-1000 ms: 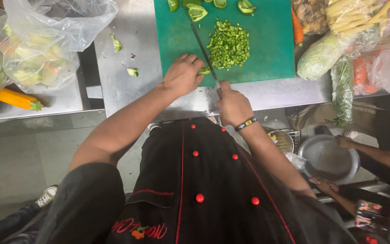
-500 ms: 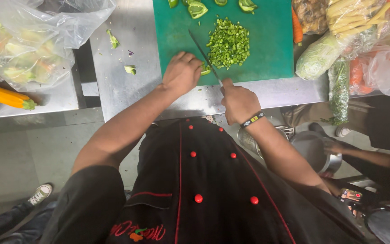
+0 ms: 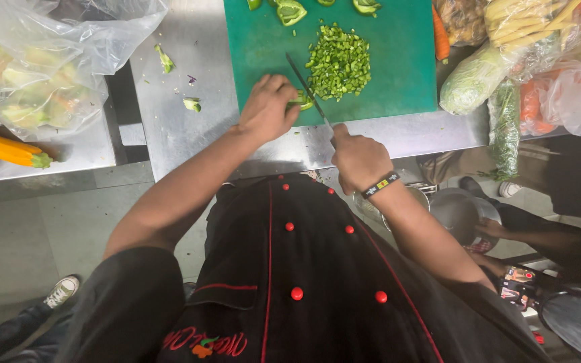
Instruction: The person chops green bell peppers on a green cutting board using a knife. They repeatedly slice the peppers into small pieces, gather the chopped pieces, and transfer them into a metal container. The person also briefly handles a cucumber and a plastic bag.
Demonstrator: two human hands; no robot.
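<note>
Mostly chopped already: big diced pepper pile [image 3: 339,62] mid-board, left hand [image 3: 267,107] clamped on last pepper strip [image 3: 302,103], right hand [image 3: 358,158] closed around knife [image 3: 308,91], whole pepper pieces [image 3: 292,10] waiting at top edge.

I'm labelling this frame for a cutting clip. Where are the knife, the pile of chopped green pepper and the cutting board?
knife [image 3: 307,89]: head view, middle of the blade.
pile of chopped green pepper [image 3: 339,62]: head view, centre of the heap.
cutting board [image 3: 398,74]: head view, bare green surface right of the pile.
</note>
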